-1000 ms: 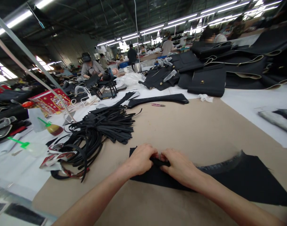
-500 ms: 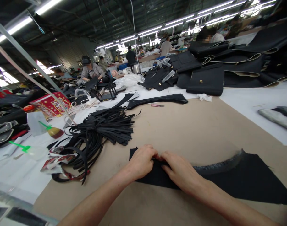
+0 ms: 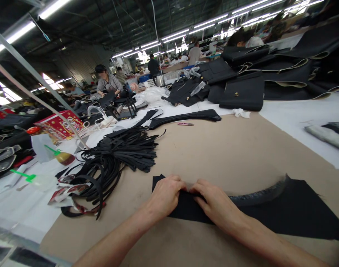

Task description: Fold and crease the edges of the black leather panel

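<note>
A long piece of black fabric (image 3: 294, 211) lies on the brown board in front of me. Along its curved upper edge runs a dark, shiny strip (image 3: 258, 194). Near the fabric's left end, my left hand (image 3: 166, 193) is closed on that edge with its fingers curled. Just to the right, my right hand (image 3: 214, 200) pinches the same edge, thumb below and fingers above. A small gap separates the two hands. The fingertips partly hide the bit of edge they hold.
A heap of black strips (image 3: 130, 148) lies left of the fabric. Two squeeze bottles, one amber (image 3: 65, 157) and one clear (image 3: 39, 180), stand further left. Small pink snips (image 3: 185, 124) and curved black pieces (image 3: 186, 118) lie beyond. Black bag parts (image 3: 241, 91) are piled at the back right.
My left hand has shifted slightly and its fingers sit a little differently on the edge. My right hand and the fabric are almost where they were.
</note>
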Demonstrator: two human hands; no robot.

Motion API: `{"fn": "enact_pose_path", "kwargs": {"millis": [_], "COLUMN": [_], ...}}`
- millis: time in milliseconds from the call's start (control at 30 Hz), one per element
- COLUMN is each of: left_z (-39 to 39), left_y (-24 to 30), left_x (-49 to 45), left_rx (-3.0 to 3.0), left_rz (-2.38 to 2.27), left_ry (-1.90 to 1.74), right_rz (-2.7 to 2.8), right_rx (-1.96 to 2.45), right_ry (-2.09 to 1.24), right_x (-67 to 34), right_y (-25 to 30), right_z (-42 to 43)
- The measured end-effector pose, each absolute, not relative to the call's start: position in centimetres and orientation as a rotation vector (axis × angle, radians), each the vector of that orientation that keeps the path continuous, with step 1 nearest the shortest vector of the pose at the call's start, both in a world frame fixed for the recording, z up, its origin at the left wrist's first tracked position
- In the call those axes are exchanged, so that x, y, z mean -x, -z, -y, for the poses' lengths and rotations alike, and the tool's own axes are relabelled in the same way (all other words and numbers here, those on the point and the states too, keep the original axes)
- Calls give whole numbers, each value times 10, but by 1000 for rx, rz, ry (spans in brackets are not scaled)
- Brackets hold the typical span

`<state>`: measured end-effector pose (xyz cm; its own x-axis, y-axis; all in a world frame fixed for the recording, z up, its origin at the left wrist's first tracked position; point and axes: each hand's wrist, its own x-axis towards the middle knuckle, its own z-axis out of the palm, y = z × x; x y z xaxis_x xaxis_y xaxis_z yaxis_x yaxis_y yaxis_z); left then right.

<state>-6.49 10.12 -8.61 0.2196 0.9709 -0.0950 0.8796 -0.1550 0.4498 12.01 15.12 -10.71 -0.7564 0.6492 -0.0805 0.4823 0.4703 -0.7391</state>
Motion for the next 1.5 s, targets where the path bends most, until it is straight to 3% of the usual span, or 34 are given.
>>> {"fn": "enact_pose_path", "kwargs": {"millis": [967, 1367, 1500], "left_z": [-48, -38, -40], "left_y": [104, 114, 107], "left_x": [40, 31, 31], "left_rx": [-2280, -2270, -2138], "left_rz": [-1888, -1972, -1983], "left_ry": [-245, -349, -569], "right_rz": [2493, 2599, 2618], "right_rx": [743, 734, 733], "right_ry": [-1172, -1116, -1102], "right_x": [-154, -157, -157], "right_y": [116, 114, 112], "right_z": [-153, -155, -154]}}
